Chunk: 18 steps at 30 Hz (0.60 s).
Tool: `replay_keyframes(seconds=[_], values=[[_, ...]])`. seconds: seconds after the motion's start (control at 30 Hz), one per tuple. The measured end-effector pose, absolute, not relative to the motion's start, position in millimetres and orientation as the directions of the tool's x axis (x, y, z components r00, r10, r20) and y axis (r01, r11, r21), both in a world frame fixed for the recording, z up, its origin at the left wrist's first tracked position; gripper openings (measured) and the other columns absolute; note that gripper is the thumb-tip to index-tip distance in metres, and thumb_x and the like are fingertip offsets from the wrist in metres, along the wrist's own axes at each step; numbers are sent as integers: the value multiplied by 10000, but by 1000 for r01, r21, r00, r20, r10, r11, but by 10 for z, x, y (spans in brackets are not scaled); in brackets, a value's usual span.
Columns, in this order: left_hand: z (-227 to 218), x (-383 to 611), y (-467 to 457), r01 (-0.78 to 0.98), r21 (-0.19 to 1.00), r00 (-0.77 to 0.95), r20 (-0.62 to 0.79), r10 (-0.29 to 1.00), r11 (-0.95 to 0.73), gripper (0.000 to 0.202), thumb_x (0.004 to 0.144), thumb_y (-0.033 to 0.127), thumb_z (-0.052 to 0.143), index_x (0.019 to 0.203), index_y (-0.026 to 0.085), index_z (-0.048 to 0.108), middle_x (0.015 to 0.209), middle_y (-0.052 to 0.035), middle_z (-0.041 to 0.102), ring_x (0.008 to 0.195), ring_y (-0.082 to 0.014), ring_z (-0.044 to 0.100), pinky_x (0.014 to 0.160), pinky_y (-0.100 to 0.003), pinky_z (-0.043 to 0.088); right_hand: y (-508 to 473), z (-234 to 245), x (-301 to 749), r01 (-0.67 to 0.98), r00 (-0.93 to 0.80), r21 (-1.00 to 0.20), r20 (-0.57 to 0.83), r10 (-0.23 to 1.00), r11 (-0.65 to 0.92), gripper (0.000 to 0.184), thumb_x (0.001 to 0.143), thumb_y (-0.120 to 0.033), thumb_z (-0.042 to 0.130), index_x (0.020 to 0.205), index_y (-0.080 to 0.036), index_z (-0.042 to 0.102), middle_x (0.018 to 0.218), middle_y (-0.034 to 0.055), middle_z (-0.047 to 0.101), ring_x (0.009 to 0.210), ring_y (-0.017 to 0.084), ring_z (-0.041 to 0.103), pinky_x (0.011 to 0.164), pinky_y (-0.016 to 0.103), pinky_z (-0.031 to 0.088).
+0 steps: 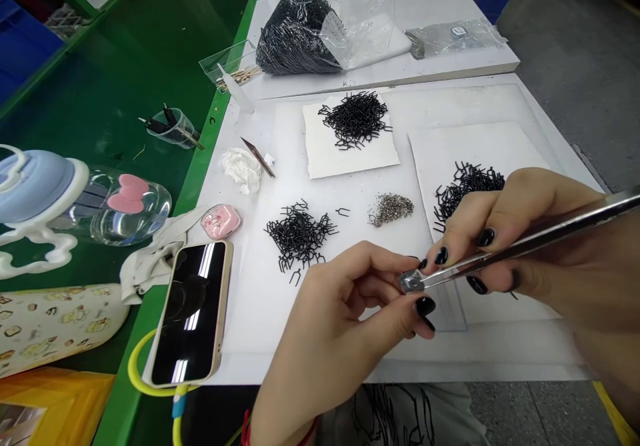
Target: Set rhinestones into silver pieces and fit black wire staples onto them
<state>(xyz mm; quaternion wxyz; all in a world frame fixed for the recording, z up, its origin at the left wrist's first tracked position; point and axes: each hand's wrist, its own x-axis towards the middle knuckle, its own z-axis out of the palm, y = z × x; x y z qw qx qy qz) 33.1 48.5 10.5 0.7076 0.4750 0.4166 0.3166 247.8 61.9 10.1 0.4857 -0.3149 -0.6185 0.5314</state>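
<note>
My left hand pinches a small, clear-grey piece between thumb and fingers; its exact kind is too small to make out. In my right hand is a pair of metal tweezers, slanting down to the left, their tips at that piece. Whether the tips grip anything, I cannot tell. Just beyond my hands lies a heap of tiny metallic parts. A pile of black forked pieces is left of it, and another black pile is partly hidden behind my right hand.
A third black pile rests on a white card. A filled plastic bag stands at the back. Along the left are a phone with a yellow cable, a pink case, crumpled tissue and a bottle.
</note>
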Motion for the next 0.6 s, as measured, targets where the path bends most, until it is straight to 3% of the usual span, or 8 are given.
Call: replay_keyframes(seconds=[0.07, 0.23, 0.33, 0.43, 0.5, 0.6], values=[[102, 333, 486, -62, 933, 464, -288, 838, 355, 120, 889, 150, 717, 969, 234, 688, 686, 49, 729, 636, -98, 725, 618, -175, 550, 619, 99, 2480, -115, -321, -966, 256, 912, 230, 187, 806, -124, 787, 887, -241, 665, 831, 6, 724, 697, 139, 709, 516, 197, 583], [108, 334, 487, -136, 910, 464, -292, 836, 393, 104, 885, 150, 728, 963, 204, 684, 678, 42, 690, 628, -81, 729, 588, -112, 536, 610, 108, 2502, -151, -349, -969, 236, 907, 194, 165, 836, -173, 778, 923, -275, 682, 832, -2, 730, 741, 174, 718, 633, 289, 634], [113, 334, 485, -160, 907, 446, -287, 848, 391, 122, 886, 114, 716, 969, 195, 681, 662, 43, 678, 620, -71, 725, 583, -90, 529, 617, 117, 2573, -177, -389, -973, 209, 897, 150, 136, 858, -230, 769, 944, -289, 682, 847, -5, 741, 687, 168, 701, 607, 304, 618], [111, 339, 481, -164, 908, 437, -284, 853, 386, 136, 887, 84, 699, 969, 189, 675, 654, 42, 670, 616, -71, 723, 581, -86, 528, 584, 85, 2615, -116, -448, -971, 237, 862, 207, 151, 849, -193, 770, 948, -277, 693, 853, 11, 748, 673, 177, 703, 567, 310, 605], [107, 344, 477, -179, 904, 422, -285, 861, 388, 136, 889, 87, 696, 972, 190, 666, 650, 47, 661, 608, -66, 717, 586, -87, 532, 504, 36, 2563, -24, -354, -959, 271, 895, 281, 135, 812, -216, 803, 894, -260, 705, 803, 19, 735, 655, 184, 695, 544, 311, 592], [100, 352, 473, -192, 907, 400, -277, 874, 375, 140, 883, 93, 699, 969, 196, 658, 653, 54, 643, 601, -67, 711, 584, -97, 532, 323, -40, 2387, 127, -137, -940, 300, 944, 317, 203, 757, -401, 841, 766, -254, 701, 669, 8, 676, 566, 182, 641, 491, 319, 555]])
